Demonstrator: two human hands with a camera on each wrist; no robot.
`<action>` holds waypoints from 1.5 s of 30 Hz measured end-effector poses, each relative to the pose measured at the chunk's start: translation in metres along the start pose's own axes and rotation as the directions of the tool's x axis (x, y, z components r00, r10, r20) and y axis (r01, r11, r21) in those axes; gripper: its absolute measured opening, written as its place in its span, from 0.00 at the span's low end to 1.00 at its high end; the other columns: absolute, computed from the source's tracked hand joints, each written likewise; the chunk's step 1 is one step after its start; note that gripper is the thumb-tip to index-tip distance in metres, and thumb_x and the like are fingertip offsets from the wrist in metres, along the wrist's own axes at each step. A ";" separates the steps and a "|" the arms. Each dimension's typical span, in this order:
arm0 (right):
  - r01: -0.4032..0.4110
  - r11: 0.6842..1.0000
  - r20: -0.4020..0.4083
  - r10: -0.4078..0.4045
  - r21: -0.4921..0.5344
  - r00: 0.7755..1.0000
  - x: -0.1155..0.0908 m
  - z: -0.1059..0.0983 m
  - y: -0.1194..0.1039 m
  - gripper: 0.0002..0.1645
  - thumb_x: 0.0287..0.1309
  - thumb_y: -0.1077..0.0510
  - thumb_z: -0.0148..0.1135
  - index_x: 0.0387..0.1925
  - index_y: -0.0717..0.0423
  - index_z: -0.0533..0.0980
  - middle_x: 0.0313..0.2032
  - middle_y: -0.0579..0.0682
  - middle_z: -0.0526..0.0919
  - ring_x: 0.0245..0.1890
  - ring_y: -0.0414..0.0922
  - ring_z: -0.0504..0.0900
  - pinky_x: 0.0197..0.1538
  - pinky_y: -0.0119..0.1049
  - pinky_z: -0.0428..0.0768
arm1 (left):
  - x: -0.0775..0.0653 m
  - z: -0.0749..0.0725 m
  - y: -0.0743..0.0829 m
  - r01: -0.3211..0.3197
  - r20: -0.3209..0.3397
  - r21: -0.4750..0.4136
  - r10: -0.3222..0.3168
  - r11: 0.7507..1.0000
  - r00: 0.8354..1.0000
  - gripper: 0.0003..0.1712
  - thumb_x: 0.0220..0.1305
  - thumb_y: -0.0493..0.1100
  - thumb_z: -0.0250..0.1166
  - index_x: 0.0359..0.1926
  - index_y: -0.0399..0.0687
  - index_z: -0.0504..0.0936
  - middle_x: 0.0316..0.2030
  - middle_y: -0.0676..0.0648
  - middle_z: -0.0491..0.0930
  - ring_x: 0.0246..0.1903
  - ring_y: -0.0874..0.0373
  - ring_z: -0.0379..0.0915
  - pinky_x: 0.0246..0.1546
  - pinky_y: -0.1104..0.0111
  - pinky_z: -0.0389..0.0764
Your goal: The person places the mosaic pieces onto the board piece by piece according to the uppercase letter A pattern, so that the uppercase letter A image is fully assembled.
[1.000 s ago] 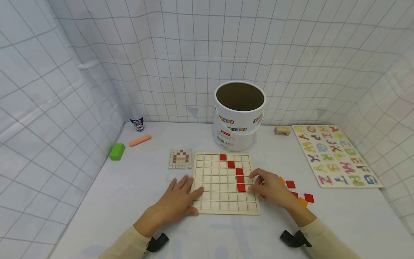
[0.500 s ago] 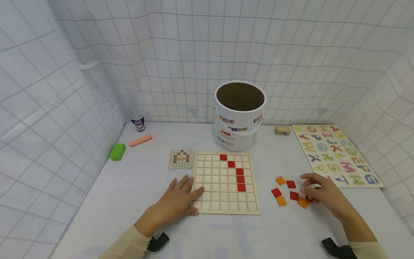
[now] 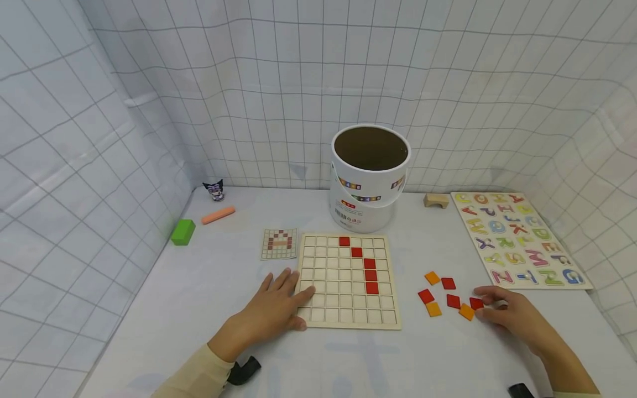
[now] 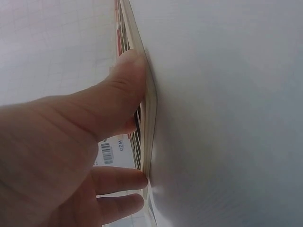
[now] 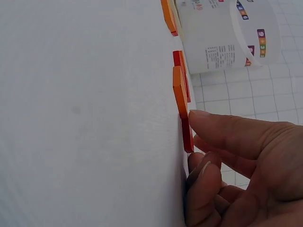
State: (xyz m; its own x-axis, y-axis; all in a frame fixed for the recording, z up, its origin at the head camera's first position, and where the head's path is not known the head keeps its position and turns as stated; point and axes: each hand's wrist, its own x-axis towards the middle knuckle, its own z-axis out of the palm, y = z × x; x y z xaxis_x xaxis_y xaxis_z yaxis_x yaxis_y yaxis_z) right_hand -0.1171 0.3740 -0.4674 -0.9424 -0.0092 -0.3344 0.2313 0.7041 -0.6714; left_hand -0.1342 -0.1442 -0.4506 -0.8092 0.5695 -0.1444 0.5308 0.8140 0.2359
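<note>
A wooden grid board (image 3: 345,319) lies flat, with several red square tiles set in its cells. My left hand (image 3: 269,309) rests on the board's left edge, fingers spread; in the left wrist view its thumb (image 4: 125,71) lies over the rim. My right hand (image 3: 512,315) is low over the table at a loose red tile (image 3: 476,303), thumb and index finger apart on either side of it. The right wrist view has the thumb tip right at this red tile (image 5: 187,135), the other fingers curled. An orange tile (image 3: 466,312) lies beside it.
More loose red and orange tiles (image 3: 434,309) lie right of the board. A pattern card (image 3: 278,244) is at its upper left, a white bucket (image 3: 365,207) behind it. An alphabet puzzle board (image 3: 522,243), wooden arch block (image 3: 436,200), green block (image 3: 183,232), orange stick (image 3: 218,215) and figurine (image 3: 215,190) stand around.
My right hand has moved right from the board's right edge to the loose tiles, then lowered around the rightmost red one. My left hand has stayed on the board.
</note>
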 end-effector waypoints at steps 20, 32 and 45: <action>-0.009 0.993 -0.008 0.010 0.119 1.000 0.004 0.006 -0.009 0.25 0.70 0.49 0.63 0.57 0.63 0.71 0.27 0.52 0.73 0.23 0.47 0.73 0.27 0.34 0.74 | -0.001 -0.002 0.000 0.006 0.009 0.009 -0.006 1.000 1.000 0.42 0.61 0.62 0.69 0.73 0.56 0.71 0.74 0.31 0.61 0.76 0.34 0.50 0.69 0.33 0.54; 0.112 0.867 0.006 -0.132 0.486 0.991 0.034 0.021 -0.067 0.28 0.67 0.52 0.68 0.61 0.61 0.71 0.36 0.55 0.82 0.28 0.46 0.80 0.36 0.33 0.83 | -0.001 -0.001 -0.001 -0.018 -0.005 0.017 0.018 1.000 1.000 0.42 0.60 0.63 0.69 0.73 0.56 0.71 0.73 0.30 0.62 0.75 0.33 0.52 0.68 0.32 0.55; 0.148 0.846 0.109 -0.236 0.513 0.966 0.104 0.088 -0.177 0.24 0.65 0.61 0.67 0.59 0.63 0.70 0.31 0.55 0.83 0.26 0.43 0.79 0.33 0.32 0.83 | -0.001 0.001 -0.001 -0.011 -0.006 -0.010 0.011 1.000 1.000 0.43 0.60 0.62 0.69 0.73 0.56 0.71 0.74 0.30 0.61 0.76 0.33 0.50 0.69 0.32 0.53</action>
State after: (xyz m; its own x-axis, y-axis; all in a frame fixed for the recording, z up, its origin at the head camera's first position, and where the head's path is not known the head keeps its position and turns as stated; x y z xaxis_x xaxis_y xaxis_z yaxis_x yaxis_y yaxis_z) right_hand -0.2349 0.1860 -0.4415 -0.9382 -0.2523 -0.2369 0.1796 0.2301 -0.9564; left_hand -0.1344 -0.1456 -0.4514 -0.8047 0.5779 -0.1362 0.5371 0.8064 0.2475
